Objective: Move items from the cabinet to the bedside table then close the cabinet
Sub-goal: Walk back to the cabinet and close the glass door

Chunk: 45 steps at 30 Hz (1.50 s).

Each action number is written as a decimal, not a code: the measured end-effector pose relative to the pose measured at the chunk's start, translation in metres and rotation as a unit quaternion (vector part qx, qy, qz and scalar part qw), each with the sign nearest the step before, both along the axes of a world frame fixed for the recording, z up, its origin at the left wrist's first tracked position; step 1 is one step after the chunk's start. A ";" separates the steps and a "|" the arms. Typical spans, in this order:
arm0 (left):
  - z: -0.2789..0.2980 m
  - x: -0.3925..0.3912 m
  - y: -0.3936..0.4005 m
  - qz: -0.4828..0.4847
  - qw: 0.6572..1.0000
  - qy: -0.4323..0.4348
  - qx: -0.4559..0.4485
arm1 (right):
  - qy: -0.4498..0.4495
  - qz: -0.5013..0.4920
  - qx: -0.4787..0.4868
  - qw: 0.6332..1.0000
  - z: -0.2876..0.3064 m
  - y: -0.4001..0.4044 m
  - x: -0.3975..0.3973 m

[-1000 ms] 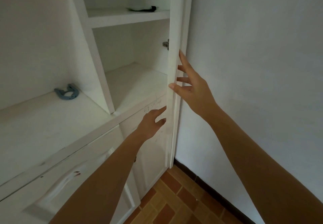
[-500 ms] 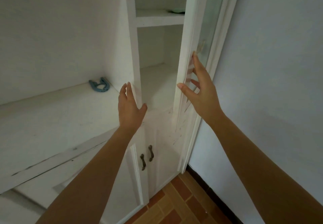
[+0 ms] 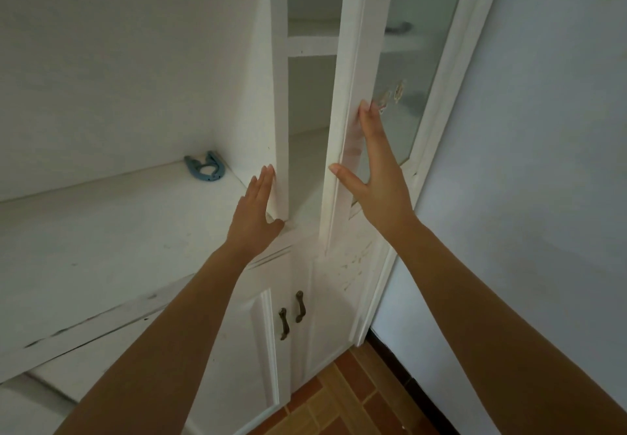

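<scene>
A tall white cabinet (image 3: 280, 102) stands in the corner. Its frosted-glass door (image 3: 353, 122) is partly swung in, leaving a narrow gap. My right hand (image 3: 376, 176) lies flat against the door's outer face, fingers on the frame and thumb spread. My left hand (image 3: 256, 209) rests flat, fingers straight, against the cabinet's left upright post. Neither hand holds anything. Inside, the lower shelf (image 3: 307, 149) looks bare. On the upper shelf a dark object (image 3: 398, 27) shows blurred through the glass.
A white counter (image 3: 101, 231) runs left of the cabinet, with a blue horseshoe-shaped object (image 3: 205, 171) in its back corner. Below are two lower doors with dark handles (image 3: 291, 314). A plain wall (image 3: 543, 163) is on the right, and brick-patterned floor (image 3: 339, 407) below.
The door has swung further toward shut under my right hand. My left hand rose from the lower cabinet front to the upright post. The view shifted right.
</scene>
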<state>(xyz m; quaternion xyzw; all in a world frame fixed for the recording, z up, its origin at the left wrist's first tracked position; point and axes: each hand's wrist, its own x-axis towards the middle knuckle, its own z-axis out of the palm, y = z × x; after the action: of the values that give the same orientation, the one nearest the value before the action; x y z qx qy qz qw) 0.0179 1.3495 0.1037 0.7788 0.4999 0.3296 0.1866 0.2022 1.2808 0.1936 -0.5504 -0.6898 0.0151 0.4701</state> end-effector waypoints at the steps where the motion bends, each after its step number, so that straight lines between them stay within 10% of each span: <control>1: 0.001 -0.003 0.001 -0.004 1.000 0.012 -0.001 | -0.002 0.000 0.000 1.000 0.000 0.003 -0.002; 17: -0.005 -0.012 0.011 -0.055 0.998 0.017 -0.003 | -0.150 -0.056 -0.023 0.987 0.005 0.047 -0.023; 45: -0.002 -0.015 0.012 -0.024 0.996 0.087 0.004 | -0.120 -0.076 -0.037 0.989 0.004 0.074 -0.042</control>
<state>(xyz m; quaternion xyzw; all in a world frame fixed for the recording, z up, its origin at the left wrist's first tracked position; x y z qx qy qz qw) 0.0027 1.3617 0.1017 0.8174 0.4938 0.2577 0.1470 0.1601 1.3549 0.1977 -0.6158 -0.6963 -0.0613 0.3636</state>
